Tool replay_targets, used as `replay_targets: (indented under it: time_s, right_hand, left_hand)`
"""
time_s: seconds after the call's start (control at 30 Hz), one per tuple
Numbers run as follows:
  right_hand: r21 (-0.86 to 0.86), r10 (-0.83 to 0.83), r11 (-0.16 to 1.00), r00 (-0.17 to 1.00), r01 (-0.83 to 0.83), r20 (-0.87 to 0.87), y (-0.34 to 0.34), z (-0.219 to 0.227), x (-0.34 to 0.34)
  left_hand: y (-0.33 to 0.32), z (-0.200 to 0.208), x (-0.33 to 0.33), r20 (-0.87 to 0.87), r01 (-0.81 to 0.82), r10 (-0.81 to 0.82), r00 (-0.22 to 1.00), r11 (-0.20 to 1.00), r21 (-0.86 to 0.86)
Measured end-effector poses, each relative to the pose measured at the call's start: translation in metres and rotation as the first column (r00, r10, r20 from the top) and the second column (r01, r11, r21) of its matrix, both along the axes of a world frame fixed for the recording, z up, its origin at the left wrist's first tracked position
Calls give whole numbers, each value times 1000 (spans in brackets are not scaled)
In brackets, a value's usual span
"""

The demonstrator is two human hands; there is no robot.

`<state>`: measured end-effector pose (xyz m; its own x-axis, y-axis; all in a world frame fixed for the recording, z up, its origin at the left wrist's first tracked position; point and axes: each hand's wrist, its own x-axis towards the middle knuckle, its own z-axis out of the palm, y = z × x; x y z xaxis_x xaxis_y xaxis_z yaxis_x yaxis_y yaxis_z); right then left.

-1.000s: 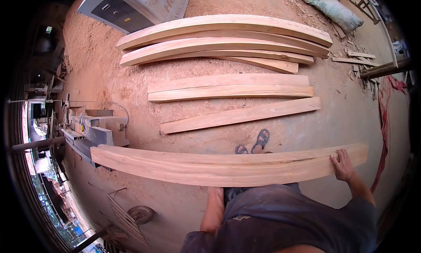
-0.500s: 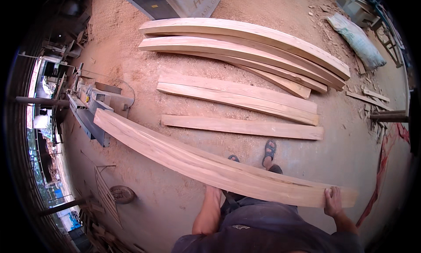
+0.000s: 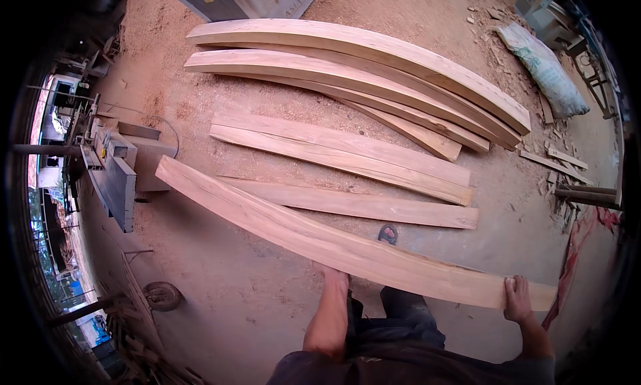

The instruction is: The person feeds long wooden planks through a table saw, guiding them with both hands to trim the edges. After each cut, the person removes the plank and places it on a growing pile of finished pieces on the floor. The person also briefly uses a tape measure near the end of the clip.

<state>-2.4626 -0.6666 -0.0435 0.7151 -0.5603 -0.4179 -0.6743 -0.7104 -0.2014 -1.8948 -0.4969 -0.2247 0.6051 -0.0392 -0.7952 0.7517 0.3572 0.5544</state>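
Note:
A long wooden plank [image 3: 287,235] is held up in front of me, slanting from the far left end down to the near right. My right hand [image 3: 517,299] grips it close to its right end, fingers folded over the top edge. Below the plank's middle, my left hand [image 3: 330,271] supports it from the near side; the plank hides most of its fingers. Beyond lies a single plank [image 3: 414,211] on the floor, partly covered by the held one. Behind that are paired planks [image 3: 347,151] lying side by side.
A stack of thick timber beams [image 3: 360,41] lies farther back on the sawdust floor. A grey machine [image 3: 117,178] stands left, a larger grey machine [image 3: 247,1] at the back. On the right are a stuffed sack [image 3: 544,71] and wood scraps [image 3: 557,161]. A tire [image 3: 162,296] is lower left.
The held plank's left end has come away from the grey machine at the left. Both hands keep their hold, and my body and view have shifted to the right.

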Motion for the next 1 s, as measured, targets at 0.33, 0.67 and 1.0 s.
replay_targets:
  time_s: [0.33, 0.67, 1.0]
  right_hand:
    - [-52, -241, 970, 969, 238, -58, -155, -117, 130]
    - [360, -375, 828, 902, 430, -216, 193, -162, 197]
    - [533, -447, 600, 803, 596, -394, 428, -130, 155]
  left_hand:
    - [-112, -76, 91, -220, 302, -336, 916, 937, -175]
    - [219, -106, 121, -336, 920, -913, 231, 92, 382]
    - [527, 57, 134, -511, 859, -727, 458, 213, 465]
